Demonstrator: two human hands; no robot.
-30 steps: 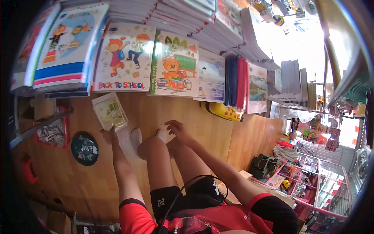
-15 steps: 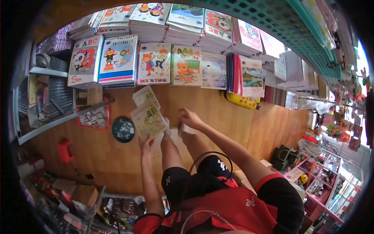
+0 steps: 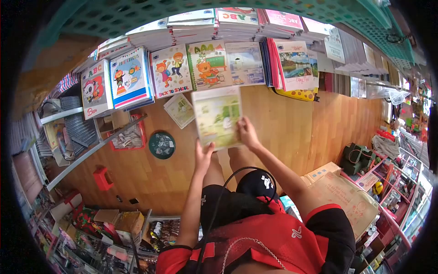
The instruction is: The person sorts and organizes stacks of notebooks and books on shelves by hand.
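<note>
A notebook with a pale green and white cover (image 3: pixel 218 116) is held up in front of my legs. My left hand (image 3: pixel 203 153) grips its lower left corner, thumb over the front. On its right edge, my right hand (image 3: pixel 247 133) is closed, fingers partly behind the cover. A similar green-covered notebook (image 3: pixel 180 111) lies on the wooden floor just left of the held one. Beyond them stands a row of notebooks, among them a "Back to School" one (image 3: pixel 171 71) and a spiral-bound one with a bear (image 3: pixel 210 66).
A round green tray (image 3: pixel 162 144) and a red basket (image 3: pixel 129 142) are on the floor at left. A yellow spotted case (image 3: pixel 299 94) lies under the notebooks. Cardboard boxes (image 3: pixel 342 196) stand at right, and a green perforated rack (image 3: pixel 150 16) hangs overhead.
The held notebook has moved right and turned more upright. My right hand, empty of it before, has taken its right edge. The view has shifted, showing more of the cardboard boxes.
</note>
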